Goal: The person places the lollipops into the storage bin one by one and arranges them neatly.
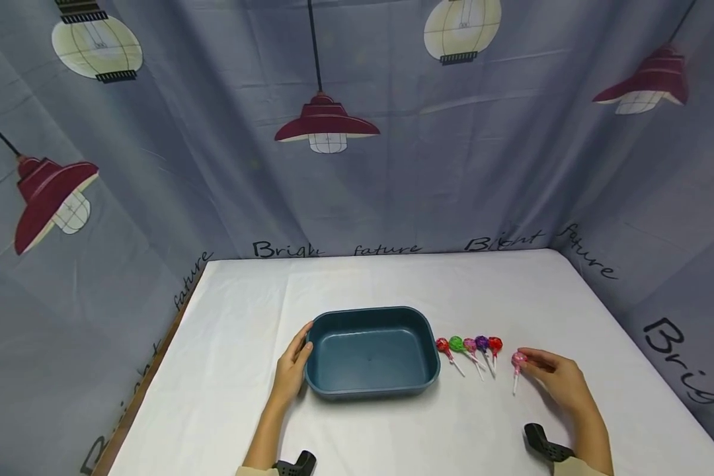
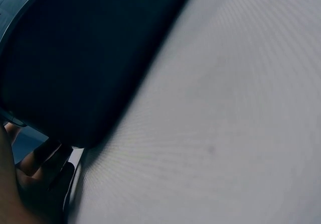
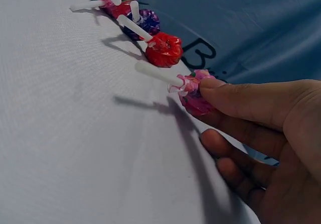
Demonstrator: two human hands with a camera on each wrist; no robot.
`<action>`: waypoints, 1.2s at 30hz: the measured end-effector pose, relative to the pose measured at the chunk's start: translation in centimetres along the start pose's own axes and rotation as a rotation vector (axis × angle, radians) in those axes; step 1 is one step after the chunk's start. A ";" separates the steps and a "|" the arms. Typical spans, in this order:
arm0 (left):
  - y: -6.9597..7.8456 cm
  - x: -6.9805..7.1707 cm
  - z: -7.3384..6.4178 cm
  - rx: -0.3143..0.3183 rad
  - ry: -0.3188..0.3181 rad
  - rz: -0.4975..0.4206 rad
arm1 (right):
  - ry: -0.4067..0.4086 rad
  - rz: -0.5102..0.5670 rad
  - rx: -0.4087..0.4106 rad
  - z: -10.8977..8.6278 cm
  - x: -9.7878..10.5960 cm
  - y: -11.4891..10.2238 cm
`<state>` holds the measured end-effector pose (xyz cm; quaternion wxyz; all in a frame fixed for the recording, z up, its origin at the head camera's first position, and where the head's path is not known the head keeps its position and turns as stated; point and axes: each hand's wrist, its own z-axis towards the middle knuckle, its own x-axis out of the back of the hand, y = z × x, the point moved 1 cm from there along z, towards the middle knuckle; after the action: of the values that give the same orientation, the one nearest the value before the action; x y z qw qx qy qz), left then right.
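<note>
A dark teal rectangular basin (image 1: 371, 390) stands on the white tabletop. My left hand (image 1: 289, 370) holds it at its left end, with thumb and fingers at the rim. In the left wrist view the basin's dark outer wall (image 2: 95, 58) fills the upper left, and part of the left hand (image 2: 42, 184) is hidden behind its corner. On the right, my right hand (image 1: 556, 380) pinches a pink-wrapped lollipop (image 3: 198, 103) by its head between thumb and finger. Its white stick (image 3: 155, 73) points away from the palm. The other fingers of that hand are loosely bent.
Between basin and right hand lies a row of lollipops: red (image 1: 443, 345), green (image 1: 456, 343), pink (image 1: 469, 345), purple (image 1: 482, 342) and another red (image 1: 495, 344). A grey-blue curtain (image 1: 393, 198) printed with lamps hangs behind and beside the table (image 1: 244, 291).
</note>
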<state>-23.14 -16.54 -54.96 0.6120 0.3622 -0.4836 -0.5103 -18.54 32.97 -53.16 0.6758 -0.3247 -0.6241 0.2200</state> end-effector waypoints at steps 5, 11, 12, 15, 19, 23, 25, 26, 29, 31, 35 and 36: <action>-0.1 -0.2 0.0 -0.004 0.015 -0.002 | -0.013 0.015 0.028 -0.1 1.1 -1.2; -0.1 -0.3 -0.1 -0.007 0.012 -0.012 | 0.020 0.007 0.072 0.2 2.4 -3.5; -0.2 -0.3 -0.1 -0.008 0.010 -0.013 | 0.023 0.010 0.080 0.2 2.5 -4.0; -0.2 -0.2 -0.1 -0.003 0.009 -0.016 | 0.017 0.022 0.114 0.3 2.7 -5.8; 0.1 -0.1 0.1 0.020 0.012 -0.015 | 0.006 0.063 0.138 0.6 2.4 -8.8; 1.5 0.0 0.0 0.009 0.000 -0.029 | -0.019 0.121 0.169 1.3 1.6 -11.8; 2.4 0.0 0.0 -0.001 -0.010 -0.037 | -0.031 0.140 0.189 1.7 1.1 -13.2; 2.8 0.0 -0.1 -0.004 -0.015 -0.036 | -0.039 0.150 0.202 1.9 0.8 -13.8; 3.4 0.0 -0.2 0.007 -0.022 -0.032 | -0.047 0.187 0.269 2.5 -0.2 -15.4; 3.5 0.0 -0.3 0.011 -0.022 -0.028 | -0.042 0.215 0.325 2.8 -1.1 -16.4; 3.6 0.1 -0.3 0.009 -0.017 -0.023 | -0.042 0.319 0.456 4.6 -4.4 -17.0; 3.5 0.2 -0.3 0.008 -0.017 -0.023 | -0.044 0.335 0.476 4.8 -5.1 -17.5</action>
<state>-21.86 -16.00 -51.67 0.6006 0.3660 -0.4866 -0.5182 -25.77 18.09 -44.23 0.6736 -0.2506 -0.5069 0.4759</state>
